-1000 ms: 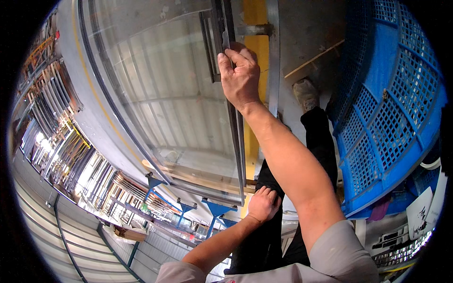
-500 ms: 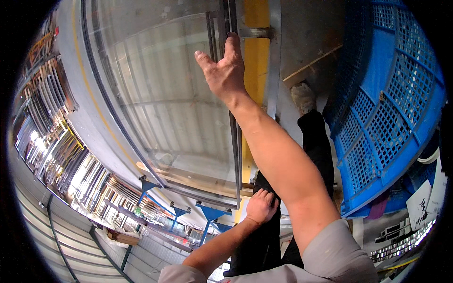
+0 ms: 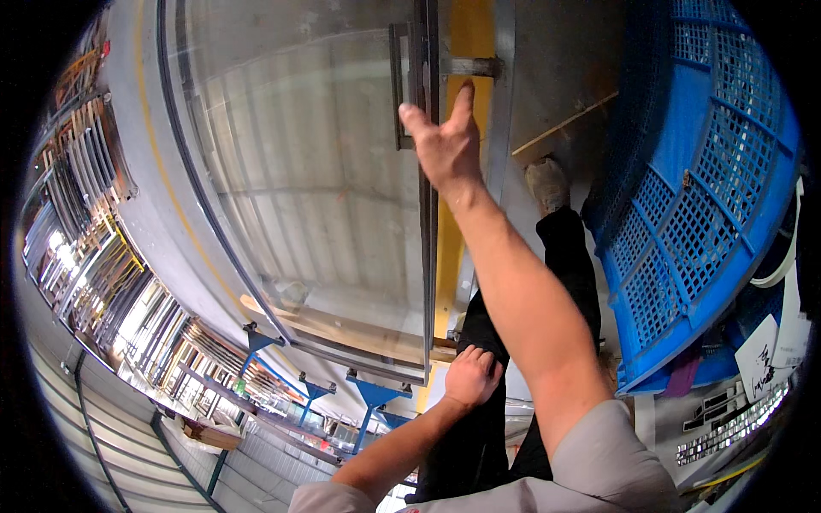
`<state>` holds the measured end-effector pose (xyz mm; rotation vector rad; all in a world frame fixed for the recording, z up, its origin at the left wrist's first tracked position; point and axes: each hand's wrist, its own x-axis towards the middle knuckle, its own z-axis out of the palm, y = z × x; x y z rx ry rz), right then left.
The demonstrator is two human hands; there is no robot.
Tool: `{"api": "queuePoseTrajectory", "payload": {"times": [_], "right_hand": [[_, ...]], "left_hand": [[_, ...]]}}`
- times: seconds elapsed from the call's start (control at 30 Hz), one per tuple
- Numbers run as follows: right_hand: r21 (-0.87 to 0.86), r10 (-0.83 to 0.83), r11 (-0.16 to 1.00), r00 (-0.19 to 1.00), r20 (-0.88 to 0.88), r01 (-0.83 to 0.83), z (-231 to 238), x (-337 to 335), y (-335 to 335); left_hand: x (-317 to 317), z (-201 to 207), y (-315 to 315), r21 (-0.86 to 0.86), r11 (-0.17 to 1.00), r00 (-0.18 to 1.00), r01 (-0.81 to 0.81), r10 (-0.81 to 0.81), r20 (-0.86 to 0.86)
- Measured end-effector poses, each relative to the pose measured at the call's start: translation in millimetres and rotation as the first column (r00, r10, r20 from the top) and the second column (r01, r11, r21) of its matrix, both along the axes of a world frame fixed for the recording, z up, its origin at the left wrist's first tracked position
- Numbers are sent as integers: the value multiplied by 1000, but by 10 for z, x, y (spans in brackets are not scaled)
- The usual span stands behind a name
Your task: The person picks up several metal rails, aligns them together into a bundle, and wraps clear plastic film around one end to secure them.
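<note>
Over the right-hand edge of a large glass panel [image 3: 299,205]: right hand [image 3: 434,128], open, thumb and one finger spread wide in a V, nothing seen between them. Fingertips slightly blurred. Other fingers hidden; cannot tell whether the hand touches the dark frame [image 3: 430,291] running along that edge. Thumb near a narrow dark rectangular outline [image 3: 396,85] beside the frame; fitting or reflection, cannot tell.

Left hand [image 3: 470,378] rests on the dark trousers [image 3: 466,436], on the leg, just beside the panel's lower right corner. Fingers curled downward, palm hidden; cannot tell whether anything is inside.

Panel takes up the upper middle of the view, long side running up and out at the top. Pale streaks show across the glass. Wooden board [image 3: 342,332] seen through its lower end. Blue supports [image 3: 369,395] below that end. Yellow strip [image 3: 473,34] and short metal bracket [image 3: 473,67] just right of the frame.

Farther right: thin wooden stick [image 3: 564,125] on the floor, worn shoe [image 3: 547,184] near it, then a big blue mesh crate [image 3: 637,338], purple cloth [image 3: 682,376] at its lower edge. Far left: stacked frames and lengths [image 3: 92,158], well apart from both hands.
</note>
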<state>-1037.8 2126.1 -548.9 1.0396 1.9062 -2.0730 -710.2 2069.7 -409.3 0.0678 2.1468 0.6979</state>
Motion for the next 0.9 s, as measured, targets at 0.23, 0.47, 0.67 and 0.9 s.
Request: {"api": "queuePoseTrajectory", "payload": {"times": [0.23,0.47,0.67,0.9], "right_hand": [[-64,439,898,894,94,-434,195,229,-104],[-104,326,944,936,129,-314,163,308,-47],[202,354,912,934,53,-357,60,233,-312],[395,320,865,947,44,-310,-112,-275,-223]], "left_hand": [[92,-2,-62,-3,1000,999,-4,4,33],[52,9,-74,16,1000,1000,3,-4,22],[24,3,-66,13,1000,1000,-23,23,-5],[-16,71,-67,-17,1000,999,20,-19,45]]}}
